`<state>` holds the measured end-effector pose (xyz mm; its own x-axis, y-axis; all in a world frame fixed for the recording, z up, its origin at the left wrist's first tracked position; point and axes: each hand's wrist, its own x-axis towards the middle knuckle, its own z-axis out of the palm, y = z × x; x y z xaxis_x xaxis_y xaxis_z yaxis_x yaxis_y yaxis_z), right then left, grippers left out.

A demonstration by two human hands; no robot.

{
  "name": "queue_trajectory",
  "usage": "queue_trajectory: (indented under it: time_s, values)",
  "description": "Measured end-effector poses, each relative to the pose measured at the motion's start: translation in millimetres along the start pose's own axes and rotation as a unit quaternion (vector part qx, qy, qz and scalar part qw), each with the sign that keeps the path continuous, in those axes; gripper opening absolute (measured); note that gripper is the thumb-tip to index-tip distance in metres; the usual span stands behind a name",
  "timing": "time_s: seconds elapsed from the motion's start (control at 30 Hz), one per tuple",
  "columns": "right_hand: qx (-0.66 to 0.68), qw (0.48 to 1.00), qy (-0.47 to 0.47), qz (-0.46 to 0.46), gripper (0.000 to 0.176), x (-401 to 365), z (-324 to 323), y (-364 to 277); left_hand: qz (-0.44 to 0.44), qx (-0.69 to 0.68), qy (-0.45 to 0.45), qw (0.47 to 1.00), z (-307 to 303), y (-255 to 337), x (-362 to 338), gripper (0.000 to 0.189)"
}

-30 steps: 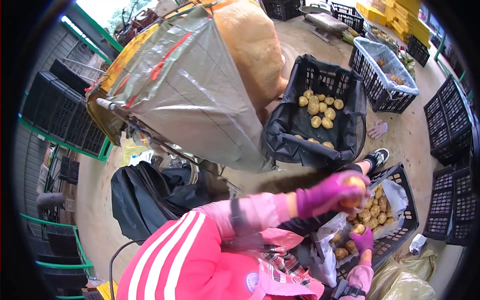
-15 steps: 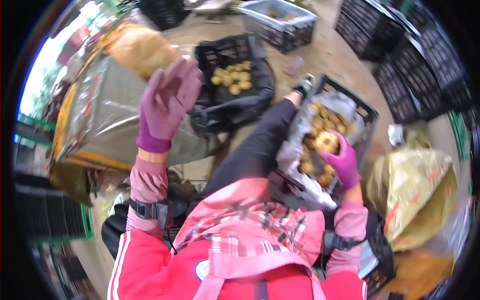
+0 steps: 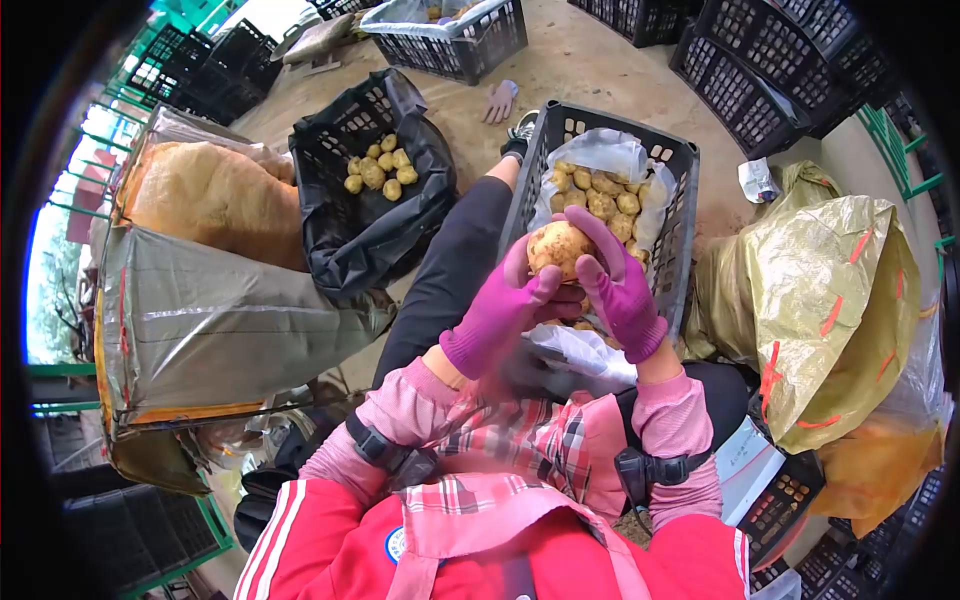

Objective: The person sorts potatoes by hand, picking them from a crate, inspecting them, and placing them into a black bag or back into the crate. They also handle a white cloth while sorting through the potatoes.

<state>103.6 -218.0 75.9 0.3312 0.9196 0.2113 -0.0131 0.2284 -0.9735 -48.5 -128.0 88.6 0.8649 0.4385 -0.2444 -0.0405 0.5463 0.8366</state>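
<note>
A large tan potato (image 3: 556, 247) is cupped between both my hands, which wear purple gloves. My left hand (image 3: 503, 312) holds it from below and the left. From the right, my right hand (image 3: 616, 285) wraps fingers over its top. Right behind the hands stands a black crate lined with clear plastic (image 3: 683, 190), holding several potatoes (image 3: 600, 197). To the left, a second black crate lined with black plastic (image 3: 330, 215) holds several smaller potatoes (image 3: 374, 170).
A big woven sack of potatoes (image 3: 215, 195) lies open at the left. A yellow-green sack (image 3: 835, 300) sits at the right. Black empty crates (image 3: 780, 75) stack at the back right, another lined crate (image 3: 460, 40) at the back. A loose glove (image 3: 498, 100) lies on the concrete floor.
My left hand, raised and empty half a second ago, has come down to join my right hand on the potato lifted from the clear-lined crate. The view has swung toward the crates.
</note>
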Motion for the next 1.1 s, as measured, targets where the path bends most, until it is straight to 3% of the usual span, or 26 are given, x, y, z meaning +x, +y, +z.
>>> queue_trajectory:
  time_s: [0.07,0.23,0.33,0.4,0.43,0.53,0.6,0.73,0.83,0.9,1.0,1.03,1.1]
  values:
    - [0.064,0.998,0.028,0.009,0.054,1.0,5.0,3.2,0.002,0.007,-0.008,1.0,-2.6,0.7,-0.1,0.075]
    - [0.026,0.993,0.047,0.109,0.051,-2.8,-6.1,-9.8,-0.012,-0.002,-0.012,1.0,-0.4,-2.3,-0.4,0.076]
    - [0.067,0.989,0.088,0.095,0.051,-6.0,-5.9,-3.6,0.117,0.104,-0.02,0.987,6.5,-10.9,8.1,0.071]
    - [0.058,0.995,0.076,0.042,0.056,-3.1,-0.5,-9.2,0.224,0.303,0.03,0.926,0.9,-11.2,11.9,0.067]
    - [0.065,0.994,0.065,0.06,0.058,-3.5,-0.3,-10.2,0.273,0.398,0.057,0.874,-2.3,-10.0,12.1,0.065]
    - [0.084,0.991,0.031,0.098,0.066,-6.0,-1.0,-8.7,0.146,0.326,0.053,0.932,-7.9,-1.1,2.3,0.062]
    - [0.081,0.991,0.04,0.099,0.066,-9.0,2.5,-3.9,0.096,0.207,0.048,0.972,-8.9,1.2,0.9,0.059]
    - [-0.011,0.994,0.039,0.102,0.058,-5.5,-0.8,7.3,-0.018,0.044,0.029,0.998,-6.9,5.0,-5.5,0.055]
    - [-0.001,0.992,0.039,0.121,0.049,-0.4,6.8,8.5,-0.001,-0.039,0.031,0.999,-26.3,5.2,-7.2,0.059]
    - [0.073,0.989,0.067,0.113,0.044,0.0,13.8,18.3,0.105,-0.125,0.111,0.98,-53.4,23.9,3.4,0.058]
    - [0.049,0.981,0.127,0.135,0.037,1.1,4.7,23.1,0.192,-0.197,0.16,0.948,-167.6,53.3,13.7,0.055]
    - [0.051,0.978,0.147,0.141,0.036,2.5,-2.2,23.6,0.14,-0.343,-0.027,0.928,-243.7,56.0,13.7,0.05]
    - [0.053,0.97,0.164,0.169,0.035,3.7,-12.5,32.4,0.173,-0.341,0.215,0.898,-271.9,60.0,23.7,0.044]
